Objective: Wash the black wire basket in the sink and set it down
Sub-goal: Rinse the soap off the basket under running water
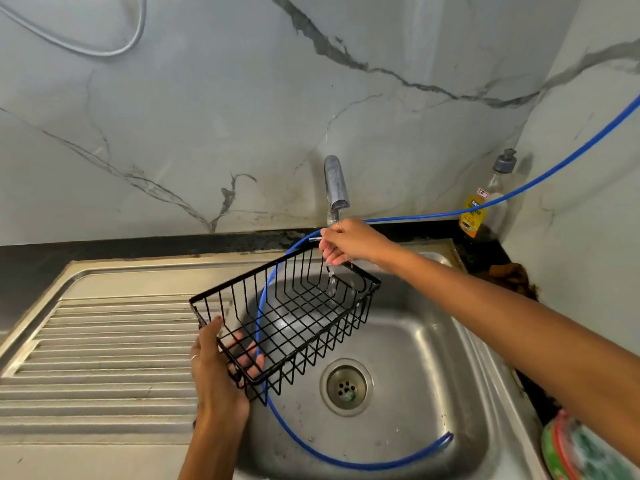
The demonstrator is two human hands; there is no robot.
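Observation:
The black wire basket hangs tilted over the steel sink, its far end raised under the tap. Water runs from the tap down through the basket's far end. My left hand grips the basket's near end, with the fingers showing through the wires from below. My right hand reaches in from the right and grips the far rim, right under the water stream.
A blue hose comes down from the right wall, passes behind the tap and loops through the sink bowl. The drain lies below the basket. A ribbed draining board is at left. A dish soap bottle stands back right; a green scrubber lies bottom right.

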